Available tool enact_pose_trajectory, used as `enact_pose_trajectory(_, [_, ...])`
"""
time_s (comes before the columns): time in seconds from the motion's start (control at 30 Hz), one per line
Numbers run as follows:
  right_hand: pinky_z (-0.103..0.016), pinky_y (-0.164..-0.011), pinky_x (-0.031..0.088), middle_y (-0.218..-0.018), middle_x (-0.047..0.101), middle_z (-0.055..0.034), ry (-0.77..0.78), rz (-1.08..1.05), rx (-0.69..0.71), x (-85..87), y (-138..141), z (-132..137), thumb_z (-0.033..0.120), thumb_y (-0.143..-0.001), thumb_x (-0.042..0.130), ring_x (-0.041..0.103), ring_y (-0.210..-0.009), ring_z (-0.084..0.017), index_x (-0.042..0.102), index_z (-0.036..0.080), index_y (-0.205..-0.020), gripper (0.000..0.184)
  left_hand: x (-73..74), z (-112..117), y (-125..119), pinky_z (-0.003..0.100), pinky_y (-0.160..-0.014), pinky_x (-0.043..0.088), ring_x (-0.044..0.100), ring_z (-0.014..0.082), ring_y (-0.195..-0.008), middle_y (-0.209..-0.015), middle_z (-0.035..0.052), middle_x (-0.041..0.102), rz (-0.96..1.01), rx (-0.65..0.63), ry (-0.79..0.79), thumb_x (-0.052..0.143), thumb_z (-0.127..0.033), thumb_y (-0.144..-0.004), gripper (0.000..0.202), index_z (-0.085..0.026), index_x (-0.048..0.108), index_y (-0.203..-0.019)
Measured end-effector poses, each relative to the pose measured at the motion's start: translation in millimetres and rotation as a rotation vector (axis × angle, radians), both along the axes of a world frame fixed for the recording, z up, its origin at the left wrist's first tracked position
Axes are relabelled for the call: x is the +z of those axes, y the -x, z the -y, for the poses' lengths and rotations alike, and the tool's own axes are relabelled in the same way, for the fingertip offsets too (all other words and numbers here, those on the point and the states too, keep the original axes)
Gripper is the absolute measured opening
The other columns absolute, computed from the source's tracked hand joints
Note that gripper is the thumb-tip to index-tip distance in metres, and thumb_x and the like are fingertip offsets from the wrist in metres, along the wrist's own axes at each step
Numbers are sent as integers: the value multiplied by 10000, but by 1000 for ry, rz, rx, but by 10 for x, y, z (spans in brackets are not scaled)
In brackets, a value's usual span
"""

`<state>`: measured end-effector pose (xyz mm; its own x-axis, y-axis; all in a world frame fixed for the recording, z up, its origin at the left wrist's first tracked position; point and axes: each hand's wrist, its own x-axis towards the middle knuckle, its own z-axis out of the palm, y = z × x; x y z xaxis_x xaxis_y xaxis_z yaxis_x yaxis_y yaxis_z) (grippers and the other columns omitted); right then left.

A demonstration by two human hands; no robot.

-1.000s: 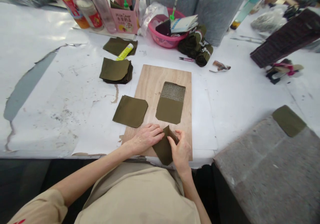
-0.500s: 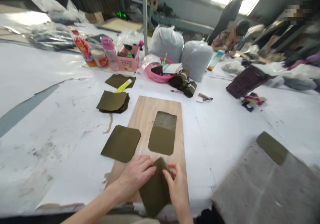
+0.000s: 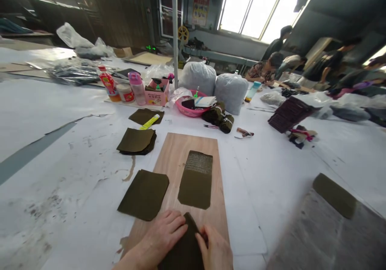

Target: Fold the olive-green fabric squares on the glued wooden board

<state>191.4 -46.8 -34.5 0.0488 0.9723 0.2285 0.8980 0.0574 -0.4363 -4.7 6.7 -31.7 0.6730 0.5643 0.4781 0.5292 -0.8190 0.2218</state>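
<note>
An olive-green fabric piece [image 3: 183,250] lies at the near end of the wooden board [image 3: 193,140], its lower part cut off by the picture's edge. My left hand [image 3: 164,234] is closed on its left edge, fingers together near the upper corner. On the right side, my right hand [image 3: 214,248] pinches the edge between thumb and bent fingers. Just beyond my hands, another olive piece [image 3: 194,187] with a greyish, textured upper band lies flat on the board. To the left, a square olive piece [image 3: 144,193] overlaps the board's edge.
Further left sits a stack of olive pieces [image 3: 135,140]; behind it a yellow strip [image 3: 150,122] rests on more fabric. A pink basin [image 3: 188,111], bottles [image 3: 137,89] and stuffed bags [image 3: 230,91] stand at the back. A grey slab [image 3: 328,238] is at right. People work beyond.
The view has tilted up, so the table things appear lower. Both hands stay on the fabric piece, and my right fingers have curled in closer along its edge.
</note>
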Motion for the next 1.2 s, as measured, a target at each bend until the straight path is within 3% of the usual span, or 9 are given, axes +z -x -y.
enact_pose_trajectory(0.23, [-253, -514, 407, -677, 640, 24, 132, -27, 69, 308, -46, -11, 369, -922, 505, 607, -567, -142, 587, 249, -714, 254, 96, -45, 20, 342, -849, 511, 594, 192, -990, -1005, 69, 643, -81, -55, 60, 483, -188, -968, 147, -168, 624, -1005])
enact_pose_trajectory(0.4, [-275, -676, 470, -867, 682, -20, 267, -125, 98, 443, -31, -38, 446, -902, 555, 634, -756, -171, 638, 233, -928, 230, 150, -37, 66, 365, -878, 495, 573, 212, -1046, -1029, 95, 637, -151, -76, 87, 496, -191, -964, 157, -142, 609, -1062])
enact_pose_trajectory(0.57, [-271, -707, 479, -886, 704, -30, 317, -203, 78, 449, -76, -40, 481, -920, 509, 638, -756, -159, 670, 226, -980, 307, 177, -47, 70, 351, -897, 494, 578, 201, -1052, -1061, 99, 641, -157, -68, 90, 479, -163, -966, 171, -133, 612, -1070])
enact_pose_trajectory(0.77, [-283, -778, 479, -971, 725, -37, 354, -223, 77, 466, -105, -25, 413, -969, 399, 663, -863, -171, 695, 240, -968, 343, 169, -42, 84, 366, -922, 490, 574, 205, -1076, -1077, 101, 640, -167, -69, 101, 449, -186, -984, 193, -137, 607, -1083])
enact_pose_trajectory(0.87, [-276, -738, 473, -939, 724, -29, 367, -234, 50, 451, -74, -35, 447, -950, 446, 657, -816, -168, 693, 244, -985, 322, 173, -48, 82, 372, -922, 493, 572, 206, -1085, -1071, 103, 640, -172, -75, 126, 433, -197, -992, 201, -143, 604, -1082])
enact_pose_trajectory(0.97, [-282, -717, 451, -884, 709, -34, 292, -161, 45, 408, 7, -45, 463, -933, 493, 625, -756, -168, 686, 224, -965, 308, 210, -64, 62, 365, -913, 497, 579, 205, -1055, -1049, 104, 638, -170, -77, 147, 411, -202, -1000, 217, -134, 592, -1096])
enact_pose_trajectory(1.2, [-294, -781, 411, -901, 681, -53, 122, -10, 53, 272, 119, 9, 378, -980, 432, 589, -842, -177, 686, 214, -997, 303, 262, -56, 23, 360, -898, 503, 579, 203, -1013, -1057, 109, 620, -204, -48, 168, 397, -151, -988, 289, -135, 515, -1252])
